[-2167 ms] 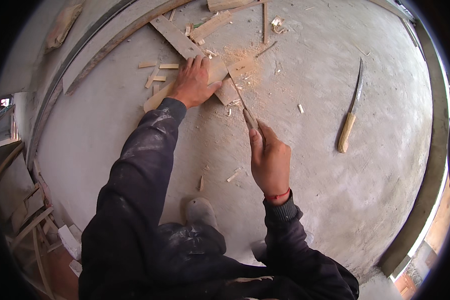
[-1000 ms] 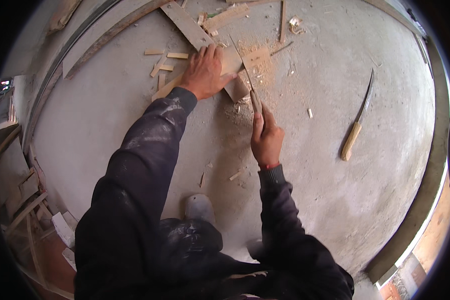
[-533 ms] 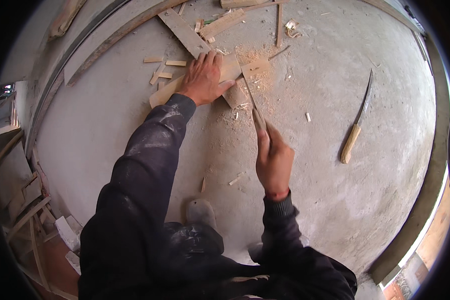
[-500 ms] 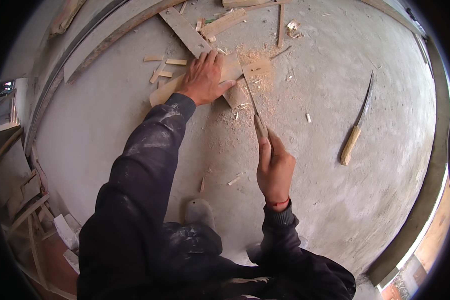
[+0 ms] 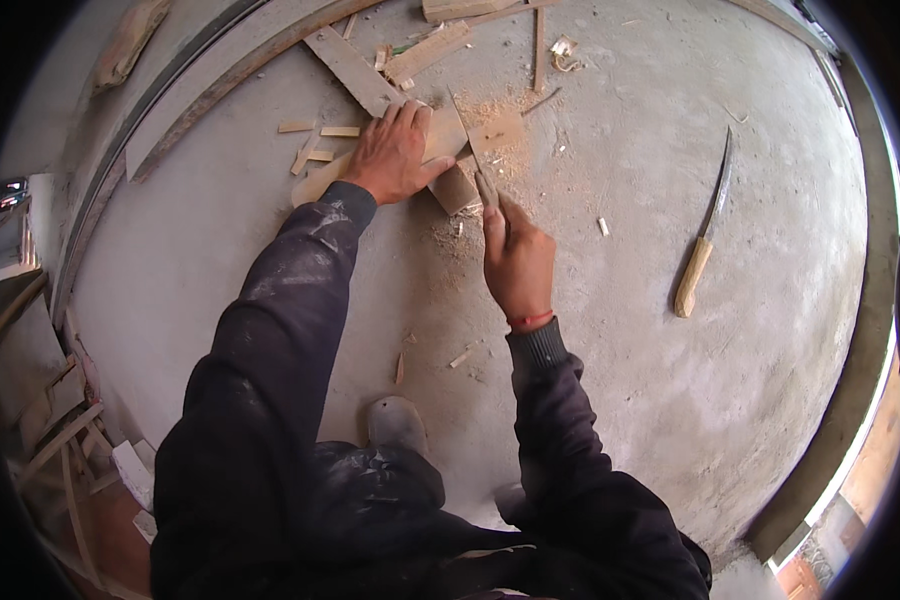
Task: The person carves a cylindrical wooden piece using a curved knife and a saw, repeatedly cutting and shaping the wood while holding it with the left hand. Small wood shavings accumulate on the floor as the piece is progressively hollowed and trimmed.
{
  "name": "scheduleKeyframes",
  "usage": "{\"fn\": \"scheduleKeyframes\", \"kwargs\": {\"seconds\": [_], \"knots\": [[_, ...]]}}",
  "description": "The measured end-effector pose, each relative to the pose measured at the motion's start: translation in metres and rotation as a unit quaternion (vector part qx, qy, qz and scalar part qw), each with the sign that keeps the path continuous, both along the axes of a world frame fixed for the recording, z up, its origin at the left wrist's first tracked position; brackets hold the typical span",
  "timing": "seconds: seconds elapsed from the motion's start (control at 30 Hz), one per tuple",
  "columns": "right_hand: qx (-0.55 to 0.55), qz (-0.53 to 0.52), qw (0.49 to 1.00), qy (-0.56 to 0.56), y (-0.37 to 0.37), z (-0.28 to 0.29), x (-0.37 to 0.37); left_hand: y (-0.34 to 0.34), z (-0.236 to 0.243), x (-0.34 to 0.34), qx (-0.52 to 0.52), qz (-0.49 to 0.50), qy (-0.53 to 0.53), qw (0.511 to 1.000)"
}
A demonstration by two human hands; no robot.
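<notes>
My right hand [image 5: 519,262] is closed around the handle of a handsaw [image 5: 467,130]. Its narrow blade points away from me and crosses a pale wooden board [image 5: 448,132]. Left of the blade, my left hand [image 5: 390,158] grips that board from above, fingers over its far side and thumb along the near side. A second plank [image 5: 453,192] lies crosswise underneath. Right of the blade is a light wood end piece [image 5: 500,132]; whether it is still joined to the board I cannot tell. Sawdust [image 5: 505,105] is scattered around it.
A curved blade with a wooden handle [image 5: 693,278] lies on the concrete floor to the right. Small wood strips [image 5: 340,131] are left of my left hand, with offcuts [image 5: 430,52] beyond. A long board [image 5: 220,80] leans at the far left; scrap wood [image 5: 65,445] is piled lower left.
My right hand has pushed the saw forward and slightly left, so more blade extends past the board. My left hand stays on the board. The whole view has shifted slightly.
</notes>
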State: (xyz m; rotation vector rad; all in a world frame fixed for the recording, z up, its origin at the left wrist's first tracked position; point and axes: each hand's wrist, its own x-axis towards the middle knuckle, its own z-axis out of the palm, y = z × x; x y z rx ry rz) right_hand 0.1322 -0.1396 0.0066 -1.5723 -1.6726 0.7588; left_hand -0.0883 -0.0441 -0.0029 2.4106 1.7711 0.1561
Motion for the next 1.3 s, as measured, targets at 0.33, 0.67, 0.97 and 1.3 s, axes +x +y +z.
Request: {"fn": "scheduleKeyframes", "kwargs": {"seconds": [0.33,0.67,0.97,1.3], "knots": [[-0.039,-0.05,0.998,0.03,-0.027,-0.023,-0.007,-0.013,-0.001,0.013,-0.002,0.006,-0.02,1.0],[-0.123,-0.05,0.991,-0.027,-0.028,0.012,0.003,-0.007,-0.005,0.01,-0.004,0.014,-0.042,0.999],[-0.113,-0.05,0.992,-0.029,-0.034,0.023,0.017,-0.016,-0.009,0.006,0.002,0.051,-0.056,0.997],[-0.113,-0.087,0.99,0.013,-0.074,0.004,0.003,-0.013,0.001,0.025,-0.022,0.029,-0.001,0.999]]}}
